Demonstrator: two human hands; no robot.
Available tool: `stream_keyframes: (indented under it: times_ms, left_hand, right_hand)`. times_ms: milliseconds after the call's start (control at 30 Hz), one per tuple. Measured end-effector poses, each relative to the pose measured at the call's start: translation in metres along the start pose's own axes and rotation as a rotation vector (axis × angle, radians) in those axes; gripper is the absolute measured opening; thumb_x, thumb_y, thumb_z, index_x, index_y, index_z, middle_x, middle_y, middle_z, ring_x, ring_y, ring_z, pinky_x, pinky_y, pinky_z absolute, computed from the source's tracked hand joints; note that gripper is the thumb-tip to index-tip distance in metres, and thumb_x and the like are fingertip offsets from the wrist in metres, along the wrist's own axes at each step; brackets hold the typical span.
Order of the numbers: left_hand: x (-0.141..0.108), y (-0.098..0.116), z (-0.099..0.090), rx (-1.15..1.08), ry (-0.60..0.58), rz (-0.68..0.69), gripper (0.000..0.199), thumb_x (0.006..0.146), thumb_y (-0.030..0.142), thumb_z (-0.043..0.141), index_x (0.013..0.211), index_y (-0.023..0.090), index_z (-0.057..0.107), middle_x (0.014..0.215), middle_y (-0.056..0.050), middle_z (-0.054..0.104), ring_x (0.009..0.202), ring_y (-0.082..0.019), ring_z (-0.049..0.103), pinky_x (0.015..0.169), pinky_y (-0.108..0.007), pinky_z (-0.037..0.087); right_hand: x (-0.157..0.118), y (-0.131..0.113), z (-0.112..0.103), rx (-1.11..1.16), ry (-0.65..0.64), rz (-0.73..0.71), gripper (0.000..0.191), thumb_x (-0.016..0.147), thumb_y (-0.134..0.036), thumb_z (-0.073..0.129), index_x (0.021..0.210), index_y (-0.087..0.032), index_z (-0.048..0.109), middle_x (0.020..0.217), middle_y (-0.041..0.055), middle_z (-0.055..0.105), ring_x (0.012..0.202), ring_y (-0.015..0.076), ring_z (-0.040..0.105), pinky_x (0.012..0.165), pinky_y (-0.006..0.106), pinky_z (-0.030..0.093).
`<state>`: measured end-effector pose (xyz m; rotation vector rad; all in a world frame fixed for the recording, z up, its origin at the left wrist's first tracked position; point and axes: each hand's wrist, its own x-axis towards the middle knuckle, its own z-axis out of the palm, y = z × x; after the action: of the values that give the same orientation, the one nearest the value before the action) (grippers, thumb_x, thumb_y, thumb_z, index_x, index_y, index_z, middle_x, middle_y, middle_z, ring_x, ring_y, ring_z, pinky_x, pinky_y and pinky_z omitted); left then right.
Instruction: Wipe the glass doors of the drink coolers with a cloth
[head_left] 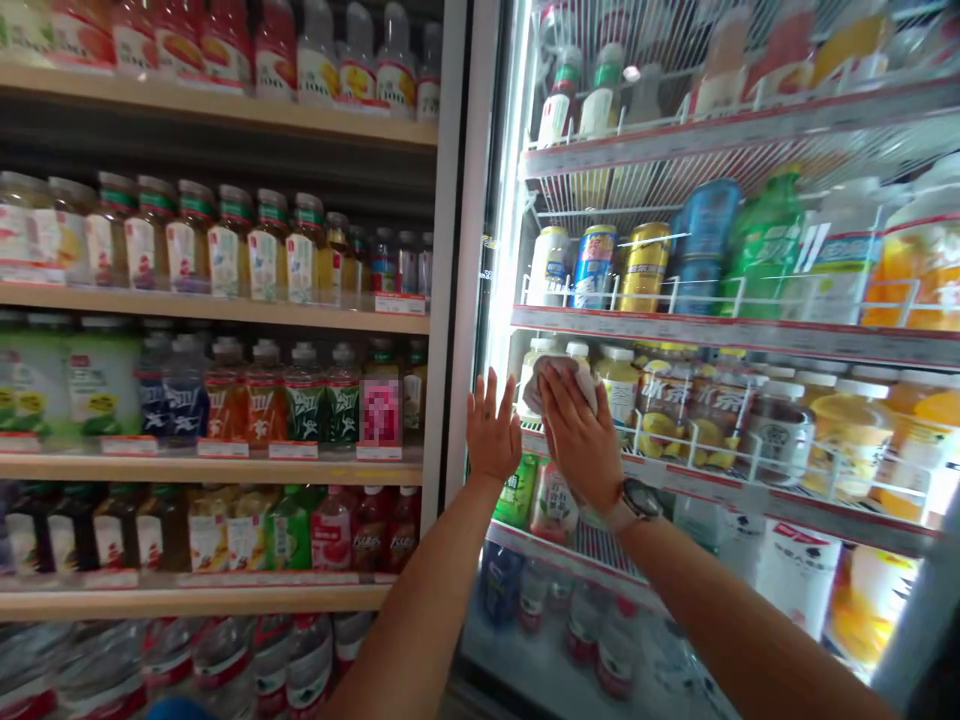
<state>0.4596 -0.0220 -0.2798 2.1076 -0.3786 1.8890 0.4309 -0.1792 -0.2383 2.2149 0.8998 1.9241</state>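
Grey crumpled cloth [586, 384] is lying against the clear glass door [490, 245] at right under the right hand [581, 440], whose flat grip is ideally pressing evenly, while the spread left hand [493, 435] is holding nothing.

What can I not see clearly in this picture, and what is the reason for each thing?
All in the head view:
Cloth: the part under the right hand is hidden.
Bottle behind the cloth: mostly covered by cloth and hand.
Left hand: palm faces away, so its contact is hidden.
Pink label: pixelated, unreadable.
Blue thing: cut off by the lower edge.
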Motion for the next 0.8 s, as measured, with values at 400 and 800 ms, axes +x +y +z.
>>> stream_keyframes:
  times_ms: [400, 800]
  left_hand:
    - [-0.003, -0.003, 0.004, -0.033, -0.008, -0.003, 0.062, 0.101, 0.029, 0.029, 0.158, 0.021, 0.006, 0.165, -0.009, 0.014, 0.152, -0.026, 0.011, 0.123, -0.05, 0.02]
    - [-0.001, -0.002, 0.003, -0.057, -0.013, -0.014, 0.061, 0.102, 0.033, 0.027, 0.158, 0.02, 0.005, 0.164, -0.01, 0.014, 0.152, -0.025, 0.009, 0.123, -0.05, 0.018]
  right_hand:
    - [-0.152, -0.043, 0.004, 0.011, -0.158, -0.18, 0.053, 0.089, -0.01, 0.046, 0.142, -0.013, 0.052, 0.155, 0.0054, 0.041, 0.153, 0.0165, 0.011, 0.126, 0.044, 0.002]
    - [0.025, 0.005, -0.002, 0.011, 0.034, 0.07, 0.057, 0.099, -0.019, 0.038, 0.155, -0.01, 0.028, 0.159, 0.0085, 0.033, 0.15, 0.0213, 0.024, 0.125, 0.047, 0.003]
